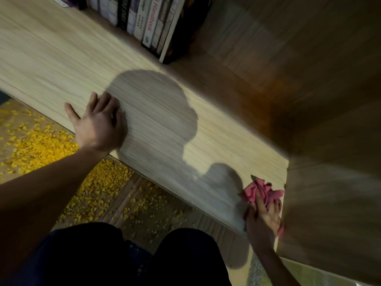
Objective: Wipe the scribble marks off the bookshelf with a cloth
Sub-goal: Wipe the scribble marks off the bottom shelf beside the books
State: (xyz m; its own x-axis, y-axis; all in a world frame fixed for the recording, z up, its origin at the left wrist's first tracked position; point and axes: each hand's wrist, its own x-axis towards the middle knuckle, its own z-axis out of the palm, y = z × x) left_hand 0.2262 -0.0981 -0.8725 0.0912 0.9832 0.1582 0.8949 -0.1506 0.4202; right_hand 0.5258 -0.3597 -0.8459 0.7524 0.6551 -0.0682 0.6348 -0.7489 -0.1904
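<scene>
The bookshelf board (61,65) runs as a broad, flat band from 10 o'clock to 4 o'clock, pale wood with fine straight grain along its length. The left hand (99,122), at 9 o'clock, lies palm down on it near the front edge, fingers straight and slightly spread, thumb out to the side, holding nothing. The right hand (262,219), at 4 o'clock, has its fingers curled into a crumpled pink cloth (261,190), soft and bunched in folds, and holds it against the board just beside the upright side panel (329,203), which has the same grain but is blurred. A rounded head-shaped shadow (156,104) falls across the middle of the board. At 12 o'clock a row of books (152,23) stands upright, spines out, in white, black and cream. At 8 o'clock the floor (37,145) is speckled with rough yellow flecks. Dark trousers (185,256) fill 6 o'clock.
</scene>
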